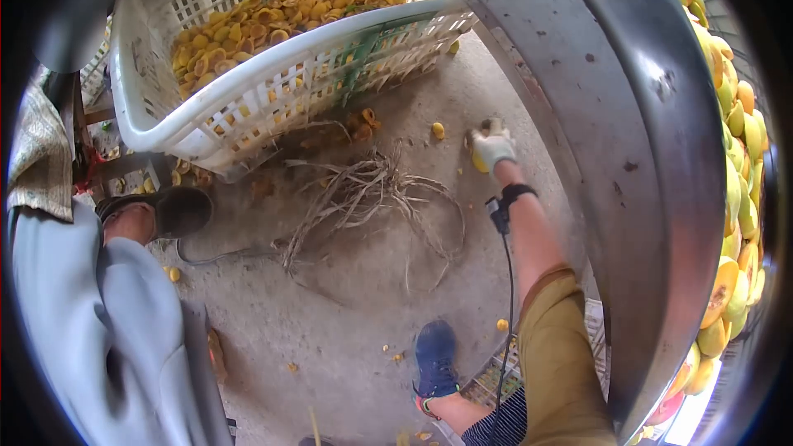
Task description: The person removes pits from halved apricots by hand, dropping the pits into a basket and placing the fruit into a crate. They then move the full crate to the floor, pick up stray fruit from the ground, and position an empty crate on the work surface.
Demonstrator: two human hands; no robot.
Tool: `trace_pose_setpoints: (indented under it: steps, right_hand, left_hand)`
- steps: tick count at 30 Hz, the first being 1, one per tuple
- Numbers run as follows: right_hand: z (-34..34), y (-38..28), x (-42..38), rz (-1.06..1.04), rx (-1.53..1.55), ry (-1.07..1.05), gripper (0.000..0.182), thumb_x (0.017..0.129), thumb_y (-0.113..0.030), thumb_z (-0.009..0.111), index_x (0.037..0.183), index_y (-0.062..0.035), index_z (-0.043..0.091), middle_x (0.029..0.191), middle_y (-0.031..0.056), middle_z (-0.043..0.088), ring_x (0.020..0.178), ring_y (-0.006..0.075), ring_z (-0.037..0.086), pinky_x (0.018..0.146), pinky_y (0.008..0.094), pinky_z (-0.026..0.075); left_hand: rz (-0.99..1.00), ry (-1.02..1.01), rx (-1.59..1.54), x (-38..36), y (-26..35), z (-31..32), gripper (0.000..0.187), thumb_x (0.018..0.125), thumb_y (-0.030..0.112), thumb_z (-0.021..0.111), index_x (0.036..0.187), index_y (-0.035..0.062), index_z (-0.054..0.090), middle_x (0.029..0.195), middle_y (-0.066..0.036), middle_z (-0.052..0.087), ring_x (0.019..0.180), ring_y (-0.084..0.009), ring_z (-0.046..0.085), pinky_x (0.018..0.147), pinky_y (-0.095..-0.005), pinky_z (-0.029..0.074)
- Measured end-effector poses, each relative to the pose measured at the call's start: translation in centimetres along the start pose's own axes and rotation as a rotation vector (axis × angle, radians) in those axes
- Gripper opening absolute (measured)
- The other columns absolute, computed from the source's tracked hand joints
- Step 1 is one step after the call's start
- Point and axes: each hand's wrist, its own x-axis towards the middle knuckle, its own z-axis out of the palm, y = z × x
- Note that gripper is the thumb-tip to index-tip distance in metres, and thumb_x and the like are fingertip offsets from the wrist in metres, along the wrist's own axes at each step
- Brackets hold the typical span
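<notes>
My right hand (pixel 494 144), in a pale glove with dirty fingertips, is low over the concrete floor. Its fingers are curled around a yellow fruit piece (pixel 479 162), part of which shows beside the palm. A black strap with a small device and cable (pixel 499 215) is around the wrist. Just left of the hand, a small yellow-orange fruit piece (pixel 438 130) lies on the floor. My left hand is out of view.
A white plastic crate (pixel 248 83) holds many cut yellow fruit pieces (pixel 273 21). Dry fibrous strands (pixel 372 190) lie on the floor. A metal rim (pixel 611 116) curves along the right, with fruit halves (pixel 735 198) beyond. Another person's grey trouser leg (pixel 124 322) is at left.
</notes>
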Motion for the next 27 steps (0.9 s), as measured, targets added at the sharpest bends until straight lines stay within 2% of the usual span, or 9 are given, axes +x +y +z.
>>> trace_pose_setpoints:
  steps: [3, 6, 7, 12, 15, 17, 21, 25, 27]
  right_hand:
    - [2.3, -2.2, -7.0, -0.067, -0.095, 0.301, 0.043, 0.092, -0.035, 0.067, 0.132, -0.0227, 0.060, 0.146, 0.0201, 0.050, 0.132, 0.0427, 0.048, 0.109, 0.0490, 0.043]
    - [3.6, -3.0, -11.8, -0.064, -0.133, 0.348, 0.039, 0.091, -0.030, 0.067, 0.129, -0.0261, 0.061, 0.146, 0.0190, 0.049, 0.132, 0.0436, 0.048, 0.108, 0.0501, 0.043]
    - [4.6, -1.0, -11.7, -0.218, -0.054, 0.390, 0.039, 0.089, -0.024, 0.068, 0.127, -0.0281, 0.062, 0.147, 0.0195, 0.048, 0.132, 0.0441, 0.048, 0.104, 0.0502, 0.046]
    - [3.5, 1.1, -7.9, -0.145, 0.239, 0.350, 0.038, 0.088, -0.018, 0.069, 0.125, -0.0171, 0.062, 0.115, 0.0182, 0.064, 0.097, 0.0344, 0.064, 0.087, 0.0460, 0.054]
    - [1.8, 1.9, -6.8, 0.078, 0.907, 0.139, 0.036, 0.090, -0.016, 0.068, 0.124, -0.0107, 0.062, 0.100, 0.0151, 0.069, 0.081, 0.0303, 0.067, 0.079, 0.0410, 0.057]
    - [1.5, 2.2, -7.1, 0.151, 1.435, -0.161, 0.038, 0.091, -0.018, 0.066, 0.127, -0.0077, 0.060, 0.105, 0.0149, 0.067, 0.087, 0.0298, 0.065, 0.079, 0.0387, 0.057]
    - [-1.7, 0.8, -13.6, 0.001, 2.281, -0.878, 0.057, 0.097, -0.029, 0.061, 0.146, -0.0039, 0.045, 0.146, 0.0190, 0.049, 0.132, 0.0338, 0.048, 0.090, 0.0403, 0.054]
    - [-2.0, -2.4, -17.5, 0.042, 2.315, -0.958, 0.062, 0.098, -0.038, 0.060, 0.149, -0.0063, 0.043, 0.147, 0.0186, 0.050, 0.132, 0.0346, 0.048, 0.094, 0.0418, 0.053]
    - [-4.0, -5.2, -19.9, 0.017, 2.334, -1.159, 0.063, 0.098, -0.041, 0.061, 0.149, -0.0075, 0.044, 0.147, 0.0182, 0.050, 0.132, 0.0343, 0.048, 0.093, 0.0430, 0.054]
  left_hand:
    - [0.001, 0.003, 0.001, -0.1, 0.1, 0.0, 0.057, 0.103, 0.042, 0.048, 0.150, 0.0092, 0.047, 0.148, -0.022, 0.051, 0.141, -0.0396, 0.043, 0.118, -0.0486, 0.030]
    - [-0.003, -0.002, 0.000, -0.3, 0.2, 0.1, 0.056, 0.103, 0.041, 0.049, 0.150, 0.0094, 0.047, 0.147, -0.022, 0.052, 0.140, -0.0398, 0.044, 0.118, -0.0484, 0.031]
    - [-0.008, -0.002, 0.000, -0.4, 0.2, 0.0, 0.056, 0.103, 0.041, 0.049, 0.150, 0.0094, 0.047, 0.147, -0.022, 0.052, 0.140, -0.0398, 0.044, 0.117, -0.0483, 0.031]
    - [-0.042, -0.021, -0.010, -0.6, 0.8, -0.7, 0.056, 0.103, 0.040, 0.050, 0.150, 0.0098, 0.047, 0.146, -0.022, 0.053, 0.139, -0.0400, 0.046, 0.117, -0.0479, 0.033]
    - [-0.129, -0.095, -0.062, -0.4, 1.5, -2.1, 0.055, 0.103, 0.039, 0.050, 0.150, 0.0100, 0.047, 0.146, -0.022, 0.053, 0.138, -0.0402, 0.046, 0.116, -0.0477, 0.033]
    - [-0.182, -0.123, -0.153, -0.3, 1.8, -2.5, 0.055, 0.103, 0.039, 0.051, 0.150, 0.0102, 0.047, 0.145, -0.022, 0.053, 0.138, -0.0402, 0.047, 0.116, -0.0476, 0.034]
    - [-0.102, -0.037, -0.311, -1.0, 0.7, -0.2, 0.056, 0.098, 0.028, 0.053, 0.151, 0.0105, 0.045, 0.145, -0.023, 0.052, 0.136, -0.0409, 0.046, 0.116, -0.0480, 0.031]
    - [0.080, -0.015, 0.083, -0.1, -0.1, -1.5, 0.062, 0.094, 0.028, 0.054, 0.152, 0.0112, 0.042, 0.155, -0.022, 0.040, 0.147, -0.0414, 0.030, 0.124, -0.0580, 0.012]
    - [0.003, -0.116, 0.039, 0.0, -0.5, -1.6, 0.065, 0.093, 0.027, 0.056, 0.153, 0.0107, 0.040, 0.156, -0.022, 0.037, 0.148, -0.0420, 0.028, 0.124, -0.0585, 0.010]
